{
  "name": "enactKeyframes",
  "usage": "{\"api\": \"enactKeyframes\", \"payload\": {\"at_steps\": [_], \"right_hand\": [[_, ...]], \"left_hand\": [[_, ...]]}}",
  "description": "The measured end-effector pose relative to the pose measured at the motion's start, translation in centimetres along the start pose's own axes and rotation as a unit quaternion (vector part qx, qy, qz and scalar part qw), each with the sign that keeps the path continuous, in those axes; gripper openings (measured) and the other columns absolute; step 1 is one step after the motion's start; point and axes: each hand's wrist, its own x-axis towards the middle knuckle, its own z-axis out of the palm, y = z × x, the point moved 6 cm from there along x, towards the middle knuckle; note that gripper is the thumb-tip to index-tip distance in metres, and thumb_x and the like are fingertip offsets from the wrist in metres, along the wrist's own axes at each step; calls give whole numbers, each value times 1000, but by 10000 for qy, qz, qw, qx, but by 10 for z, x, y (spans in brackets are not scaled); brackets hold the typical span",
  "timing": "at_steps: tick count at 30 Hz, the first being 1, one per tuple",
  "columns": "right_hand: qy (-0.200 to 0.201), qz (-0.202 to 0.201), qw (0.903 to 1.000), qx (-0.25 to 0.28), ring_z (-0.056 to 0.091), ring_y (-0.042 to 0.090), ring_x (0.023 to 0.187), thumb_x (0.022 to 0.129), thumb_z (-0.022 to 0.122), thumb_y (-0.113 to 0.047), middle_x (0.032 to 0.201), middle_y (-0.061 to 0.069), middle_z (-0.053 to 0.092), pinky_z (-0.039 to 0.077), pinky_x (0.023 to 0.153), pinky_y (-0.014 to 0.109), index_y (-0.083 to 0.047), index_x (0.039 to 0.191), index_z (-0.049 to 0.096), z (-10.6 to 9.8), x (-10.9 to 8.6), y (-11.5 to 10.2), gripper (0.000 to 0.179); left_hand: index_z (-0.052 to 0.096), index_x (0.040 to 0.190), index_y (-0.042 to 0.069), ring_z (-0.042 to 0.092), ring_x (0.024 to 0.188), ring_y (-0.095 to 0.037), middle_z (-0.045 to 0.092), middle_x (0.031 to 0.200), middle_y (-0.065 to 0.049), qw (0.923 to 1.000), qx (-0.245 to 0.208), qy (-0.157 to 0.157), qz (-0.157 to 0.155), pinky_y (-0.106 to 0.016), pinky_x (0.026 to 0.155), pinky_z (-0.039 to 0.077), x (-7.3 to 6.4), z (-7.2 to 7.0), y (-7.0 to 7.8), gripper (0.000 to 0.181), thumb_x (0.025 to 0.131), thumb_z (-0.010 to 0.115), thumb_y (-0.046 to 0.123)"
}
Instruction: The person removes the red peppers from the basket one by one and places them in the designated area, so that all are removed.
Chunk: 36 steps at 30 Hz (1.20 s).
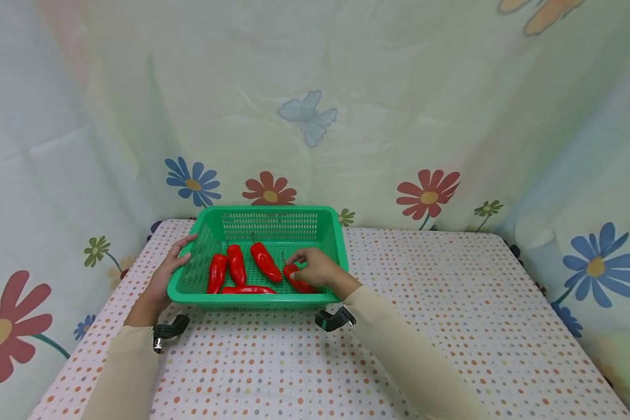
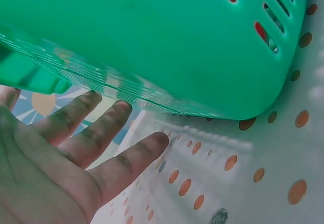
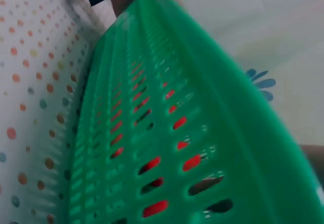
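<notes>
My right hand (image 1: 317, 269) pinches the rightmost red pepper (image 1: 298, 282); my left hand (image 1: 169, 271), fingers straight, steadies the green basket (image 1: 270, 217). A loose pinch could drop it.

A perforated basket (image 1: 273, 224) sits on the table (image 1: 451, 326), left of centre toward the far edge; five peppers (image 1: 265, 261) lie inside; the left hand (image 1: 165, 277) rests on its left rim; the right hand (image 1: 317, 268) reaches in at its near right corner, on a pepper (image 1: 298, 283).
</notes>
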Motion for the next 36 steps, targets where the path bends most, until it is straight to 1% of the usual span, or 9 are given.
{"api": "enactKeyframes", "payload": {"at_steps": [2, 4, 8, 16, 23, 27, 32, 34, 36], "right_hand": [[-140, 223, 9995, -180, 53, 29, 120, 88, 72, -10, 130, 12, 60, 49, 93, 41, -13, 113, 71, 1, 4, 2, 25], [-369, 341, 9977, -453, 55, 25, 107, 86, 73, -8, 118, 10, 63, 49, 83, 34, -14, 110, 71, 3, 6, 1, 25], [-778, 233, 9934, -813, 48, 18, 80, 84, 71, -1, 93, 6, 61, 39, 65, 26, -13, 109, 72, 5, 8, -6, 27], [-928, 47, 9898, -1076, 44, 17, 80, 81, 60, 11, 95, 5, 59, 36, 62, 24, -13, 109, 73, 8, 9, -8, 39], [-655, -211, 9927, -990, 38, 15, 67, 75, 52, 20, 106, 10, 65, 30, 53, 23, -9, 108, 75, 11, 6, -3, 49], [-185, -498, 9940, -951, 39, 16, 78, 77, 49, 18, 109, 12, 67, 32, 54, 22, -9, 112, 74, 7, 3, -2, 50], [393, -840, 9927, -767, 31, 17, 68, 86, 50, 12, 74, 16, 65, 27, 49, 23, -11, 116, 72, -9, 1, -12, 44], [508, -956, 9919, -668, 30, 15, 65, 89, 52, 8, 69, 15, 61, 28, 49, 22, -13, 117, 71, -18, 0, -18, 40], [600, -1032, 9913, -562, 32, 15, 63, 91, 54, 5, 76, 13, 63, 30, 49, 22, -14, 118, 71, -30, -2, -27, 38]], "left_hand": [[16, 157, 32, 18, 145, -41, 4, 164, -15, 10000, 35, -6, 31, -22, 90, 49, 3, 0, 3, 52, 108, 32, 35], [16, 157, 33, 18, 145, -41, 4, 164, -15, 10000, 46, -6, 73, -21, 90, 49, 4, -1, 8, 52, 108, 31, 35], [17, 157, 34, 16, 146, -41, 2, 164, -13, 9999, -13, 29, 104, -19, 89, 49, 5, -4, 16, 51, 108, 32, 33], [16, 157, 34, 16, 146, -40, 1, 165, -12, 9999, -121, 29, 78, -20, 90, 49, 4, -5, 13, 52, 108, 32, 32], [16, 157, 34, 18, 145, -42, 2, 165, -14, 10000, 52, 33, -15, -21, 88, 49, 1, -4, 3, 53, 107, 33, 36], [16, 157, 33, 18, 145, -43, 2, 165, -14, 9999, 94, 34, -40, -21, 88, 50, 0, -2, -2, 53, 107, 33, 35], [15, 158, 34, 19, 145, -44, 3, 165, -14, 9999, 140, 50, -33, -22, 87, 49, 3, -1, -3, 54, 107, 34, 36], [15, 158, 33, 20, 145, -44, 4, 165, -15, 9998, 158, 83, -47, -22, 87, 50, 3, -2, -3, 54, 107, 33, 35], [16, 158, 33, 21, 144, -44, 5, 164, -15, 9998, 152, 128, -64, -23, 86, 50, 3, -3, -3, 54, 107, 34, 35]]}}
